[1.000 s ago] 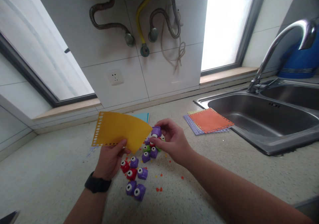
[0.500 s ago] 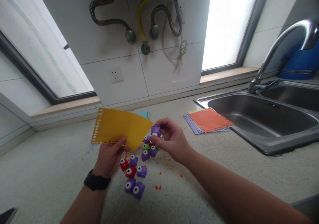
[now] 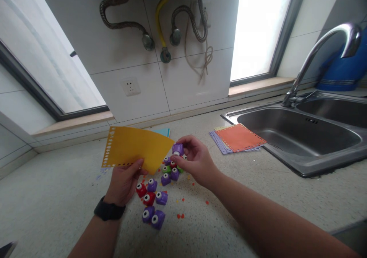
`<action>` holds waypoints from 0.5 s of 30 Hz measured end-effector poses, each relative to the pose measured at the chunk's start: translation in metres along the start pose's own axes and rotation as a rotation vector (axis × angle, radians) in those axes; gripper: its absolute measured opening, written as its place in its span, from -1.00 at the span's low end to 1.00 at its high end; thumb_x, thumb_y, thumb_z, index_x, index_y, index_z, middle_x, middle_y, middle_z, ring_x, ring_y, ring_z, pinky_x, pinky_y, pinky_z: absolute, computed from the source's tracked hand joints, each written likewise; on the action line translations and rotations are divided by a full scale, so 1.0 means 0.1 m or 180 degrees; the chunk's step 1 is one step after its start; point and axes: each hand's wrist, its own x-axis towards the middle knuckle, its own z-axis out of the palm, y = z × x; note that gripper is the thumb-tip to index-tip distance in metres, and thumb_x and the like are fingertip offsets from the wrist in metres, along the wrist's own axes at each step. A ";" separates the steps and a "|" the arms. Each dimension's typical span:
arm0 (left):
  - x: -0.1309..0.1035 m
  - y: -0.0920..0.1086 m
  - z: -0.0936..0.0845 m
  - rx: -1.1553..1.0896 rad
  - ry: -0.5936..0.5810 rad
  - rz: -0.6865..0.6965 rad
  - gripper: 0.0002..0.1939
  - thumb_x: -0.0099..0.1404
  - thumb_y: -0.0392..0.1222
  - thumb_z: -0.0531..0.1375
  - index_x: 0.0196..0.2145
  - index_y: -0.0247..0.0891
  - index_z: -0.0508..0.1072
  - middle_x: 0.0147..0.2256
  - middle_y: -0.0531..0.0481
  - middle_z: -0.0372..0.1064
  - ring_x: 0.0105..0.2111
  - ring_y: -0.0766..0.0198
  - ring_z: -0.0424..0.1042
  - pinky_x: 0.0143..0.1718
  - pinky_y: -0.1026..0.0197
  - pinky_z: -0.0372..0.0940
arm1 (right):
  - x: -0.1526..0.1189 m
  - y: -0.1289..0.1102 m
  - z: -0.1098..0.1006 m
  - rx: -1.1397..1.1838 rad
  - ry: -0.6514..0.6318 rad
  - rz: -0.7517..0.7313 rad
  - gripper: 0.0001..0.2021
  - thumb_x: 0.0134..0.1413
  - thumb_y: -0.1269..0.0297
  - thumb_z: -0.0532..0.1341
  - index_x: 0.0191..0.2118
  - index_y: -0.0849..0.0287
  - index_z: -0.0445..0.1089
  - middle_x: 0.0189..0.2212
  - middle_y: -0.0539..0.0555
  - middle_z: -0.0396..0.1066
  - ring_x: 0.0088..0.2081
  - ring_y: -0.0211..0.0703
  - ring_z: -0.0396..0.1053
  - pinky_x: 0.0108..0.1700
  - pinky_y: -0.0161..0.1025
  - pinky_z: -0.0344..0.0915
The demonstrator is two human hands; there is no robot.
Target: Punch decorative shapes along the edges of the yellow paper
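Observation:
Pinched between the fingers and thumb of my left hand (image 3: 126,179) is a yellow sheet of paper (image 3: 134,147), with punched holes along its left and lower edges. My right hand (image 3: 196,158) grips a purple craft punch (image 3: 177,149) at the sheet's right corner. Below the hands, several more punches lie on the counter: purple ones (image 3: 158,219), red ones (image 3: 148,198) and green ones partly hidden behind others. Small orange and yellow paper cutouts (image 3: 180,216) are scattered around them.
An orange sheet (image 3: 239,137) with punched edges lies on purple and pale yellow sheets at the right. Beyond it is a steel sink (image 3: 286,135) with a faucet (image 3: 315,51). Blue paper (image 3: 164,132) lies behind the yellow sheet. Hoses hang on the tiled wall.
The whole view has shifted slightly, moving everything a little left. Both hands keep their holds, with the purple punch still at the yellow sheet's corner.

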 end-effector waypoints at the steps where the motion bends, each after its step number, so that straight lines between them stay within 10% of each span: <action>1: 0.00 0.00 0.00 0.0003 0.0005 0.0000 -0.62 -0.11 -0.33 0.53 -0.27 -0.26 0.61 -0.25 0.06 0.56 -0.47 0.35 0.47 -0.64 0.36 0.46 | 0.00 0.00 0.00 -0.0005 0.0005 0.0000 -0.61 -0.13 0.28 0.50 -0.20 0.08 0.35 -0.36 -0.03 0.42 -0.35 -0.25 0.38 -0.28 -0.23 0.39; 15: 0.01 -0.02 -0.02 -0.0011 -0.0022 0.0031 -0.57 -0.10 -0.33 0.52 -0.22 -0.24 0.60 -0.24 0.07 0.54 -0.43 0.34 0.47 -0.64 0.36 0.44 | 0.01 0.01 -0.01 -0.0047 0.0017 0.0008 -0.60 -0.12 0.25 0.50 -0.18 0.08 0.34 -0.36 -0.04 0.42 -0.35 -0.25 0.39 -0.28 -0.24 0.38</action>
